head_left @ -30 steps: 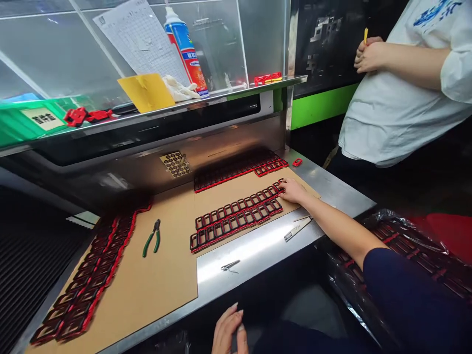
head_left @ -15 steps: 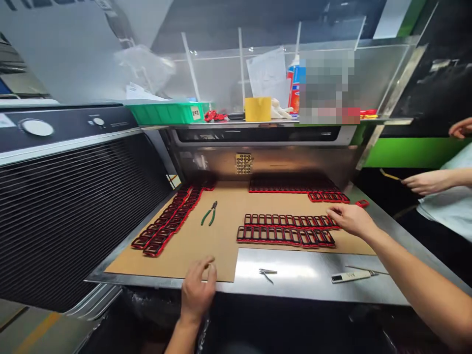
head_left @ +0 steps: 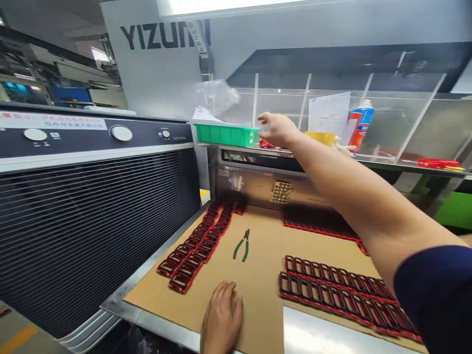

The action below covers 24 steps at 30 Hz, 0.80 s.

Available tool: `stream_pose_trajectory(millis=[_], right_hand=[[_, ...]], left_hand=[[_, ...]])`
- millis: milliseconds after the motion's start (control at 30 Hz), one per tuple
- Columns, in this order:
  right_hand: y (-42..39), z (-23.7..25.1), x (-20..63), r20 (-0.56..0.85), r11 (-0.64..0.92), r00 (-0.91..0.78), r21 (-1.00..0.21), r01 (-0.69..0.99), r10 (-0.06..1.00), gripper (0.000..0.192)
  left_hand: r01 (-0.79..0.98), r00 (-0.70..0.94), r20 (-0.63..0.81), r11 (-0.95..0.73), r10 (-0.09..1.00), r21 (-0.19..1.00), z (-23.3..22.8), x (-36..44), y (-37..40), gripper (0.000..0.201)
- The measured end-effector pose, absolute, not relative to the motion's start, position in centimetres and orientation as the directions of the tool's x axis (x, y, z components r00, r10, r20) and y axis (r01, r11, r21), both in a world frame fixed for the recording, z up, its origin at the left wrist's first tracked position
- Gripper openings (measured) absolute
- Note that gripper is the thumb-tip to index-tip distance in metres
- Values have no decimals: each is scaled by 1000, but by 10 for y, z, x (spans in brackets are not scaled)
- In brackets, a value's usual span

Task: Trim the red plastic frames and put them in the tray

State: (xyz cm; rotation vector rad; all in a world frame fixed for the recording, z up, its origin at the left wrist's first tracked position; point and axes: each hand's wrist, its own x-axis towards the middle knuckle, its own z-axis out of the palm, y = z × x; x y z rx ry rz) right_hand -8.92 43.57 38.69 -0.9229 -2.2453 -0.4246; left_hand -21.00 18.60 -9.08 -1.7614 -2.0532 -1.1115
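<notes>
The right hand is stretched out at shelf height, fingers loosely spread and holding nothing, its fingertips just beside the end of a shallow green plastic tray that sits on the steel shelf. Right below the palm lie small red plastic parts on the same shelf; whether the hand touches them cannot be told. The left hand lies flat, palm down and empty, on the brown cardboard sheet at the near edge of the bench. Ahead of it, well apart, green-handled pliers rest on the cardboard. Rows of red-and-black rectangular frames run along the left, and two more rows lie to the right under the outstretched forearm. Further along the shelf stand a yellow card and a blue-and-red spray can.
</notes>
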Motion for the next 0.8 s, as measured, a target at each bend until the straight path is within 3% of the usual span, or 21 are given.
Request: stream_pose_trajectory(millis=[133,267,367,467,567,633,733,800], right_hand=[[472,400,-168,672,694,-496,-36,720,550,65],[489,399,-200,614,647,-443,-150,747,653,29],[490,397,-207,672,673,-424,-150,725,607,22],[482,395,-206,773,714,-426,-49,698,469,26],[467,390,-199,838,731,-495,188,656,229,28],[457,384,-192,828,701,-552,337,628,97,31],[441,375,-179,812,647,-582,428,631,31,35],[429,368,-170,810,625,-586,448,640,19,34]], left_hand=[[940,-181,670,-74,720,333,-110,-221,189,32],[949,-110,705,-137,701,285,-126,-227,192,33],[944,-103,689,-147,718,295,-132,-228,193,36],[931,-103,678,-169,728,324,-137,-230,195,36],[880,-148,644,-197,751,432,-138,-229,196,33],[799,-250,564,-162,787,579,-129,-226,196,29],[555,-412,369,-92,833,827,-81,-222,198,34],[355,-410,288,-139,865,925,-24,-225,203,52]])
